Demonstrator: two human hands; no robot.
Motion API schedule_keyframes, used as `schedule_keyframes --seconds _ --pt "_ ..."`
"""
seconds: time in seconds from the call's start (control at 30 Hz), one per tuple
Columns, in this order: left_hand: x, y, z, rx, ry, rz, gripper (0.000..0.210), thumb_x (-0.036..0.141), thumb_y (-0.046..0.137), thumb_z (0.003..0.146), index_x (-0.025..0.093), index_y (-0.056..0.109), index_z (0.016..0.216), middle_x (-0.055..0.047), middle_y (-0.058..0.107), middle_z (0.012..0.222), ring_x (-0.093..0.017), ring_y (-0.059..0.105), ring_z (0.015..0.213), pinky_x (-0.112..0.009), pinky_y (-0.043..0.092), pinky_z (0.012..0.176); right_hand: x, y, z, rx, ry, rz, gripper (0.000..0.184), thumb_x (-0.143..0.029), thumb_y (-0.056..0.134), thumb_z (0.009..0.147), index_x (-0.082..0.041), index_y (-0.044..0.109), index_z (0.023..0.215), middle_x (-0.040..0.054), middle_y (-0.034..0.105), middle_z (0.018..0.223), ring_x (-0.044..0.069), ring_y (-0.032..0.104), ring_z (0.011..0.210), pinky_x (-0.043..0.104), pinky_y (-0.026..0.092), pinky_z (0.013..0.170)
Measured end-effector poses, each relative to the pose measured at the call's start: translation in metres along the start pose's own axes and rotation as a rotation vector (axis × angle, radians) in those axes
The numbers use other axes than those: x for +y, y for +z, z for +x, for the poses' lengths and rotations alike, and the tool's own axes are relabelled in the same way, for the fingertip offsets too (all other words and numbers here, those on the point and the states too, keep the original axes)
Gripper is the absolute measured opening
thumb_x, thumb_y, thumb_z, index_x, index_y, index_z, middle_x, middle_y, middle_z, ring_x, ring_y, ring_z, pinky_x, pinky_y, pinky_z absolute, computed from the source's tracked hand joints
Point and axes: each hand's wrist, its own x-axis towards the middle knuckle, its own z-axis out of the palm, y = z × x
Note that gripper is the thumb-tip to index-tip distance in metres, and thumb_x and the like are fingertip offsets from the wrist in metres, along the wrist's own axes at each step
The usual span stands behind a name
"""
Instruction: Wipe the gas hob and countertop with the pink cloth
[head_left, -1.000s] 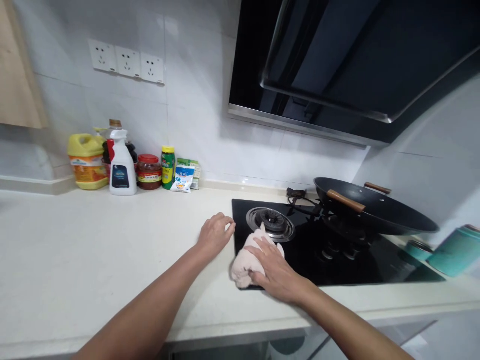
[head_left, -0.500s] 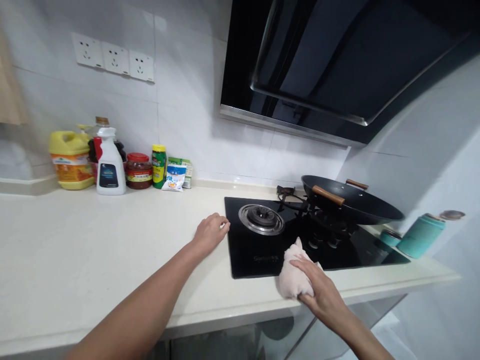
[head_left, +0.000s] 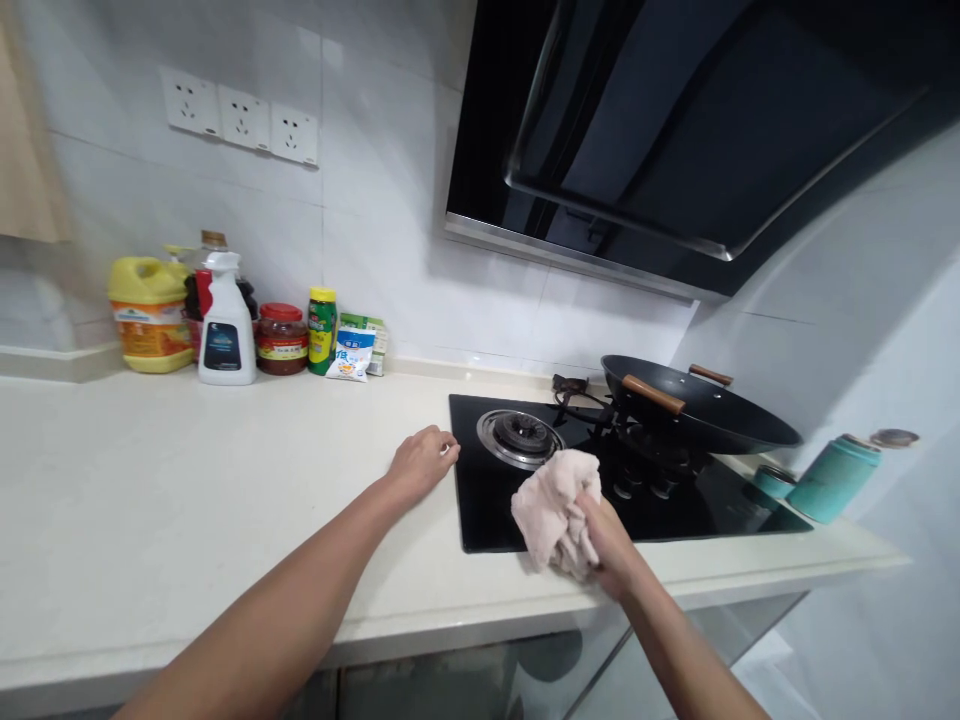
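Note:
My right hand (head_left: 609,548) is closed on a crumpled pale pink cloth (head_left: 559,515). The cloth covers part of the front edge of the black glass gas hob (head_left: 487,500) and hangs over the counter strip before it. Some of my right fingers are hidden in its folds. My left hand (head_left: 421,462) rests on the cream counter at the hob's left edge, fingers curled in, with nothing visible held in them. Behind the cloth is the round left burner (head_left: 521,438), its metal ring partly overlapped by the cloth.
A black wok (head_left: 701,405) with wooden handles sits on the right burner. Beyond it, a teal canister (head_left: 836,478) stands at the right. A white spray bottle (head_left: 226,325), a yellow jug (head_left: 150,315) and several jars and packets line the wall. The range hood (head_left: 600,130) hangs overhead.
My right hand has moved left with the cloth, which is now turned and more bunched up near the left burner. My left hand has stayed in place. The view has shifted slightly.

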Motion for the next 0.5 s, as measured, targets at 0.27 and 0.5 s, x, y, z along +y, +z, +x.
schedule_keyframes --seconds 0.27,0.5 --pt "0.002 -0.001 -0.001 -0.005 0.005 -0.004 0.030 0.035 0.046 0.094 0.023 0.073 0.099 -0.008 0.069 0.104 -0.025 0.064 0.098 -0.034 0.046 0.085 0.014 -0.074 0.074 0.216 -0.271 -0.608 0.046 -0.046 0.055 0.080 -0.020 0.067 0.115 0.0113 0.062 0.114 0.025 0.062 0.102 0.041 0.049 0.094" --pt "0.002 0.005 -0.004 -0.046 0.016 -0.020 0.029 0.033 0.047 0.092 0.022 0.074 0.099 -0.008 0.069 0.104 -0.024 0.064 0.095 -0.034 0.047 0.084 0.016 -0.025 0.054 0.070 -0.469 -0.925 0.043 -0.054 0.044 0.093 -0.033 0.062 0.127 0.0084 0.056 0.129 0.029 0.054 0.114 0.050 0.044 0.099"
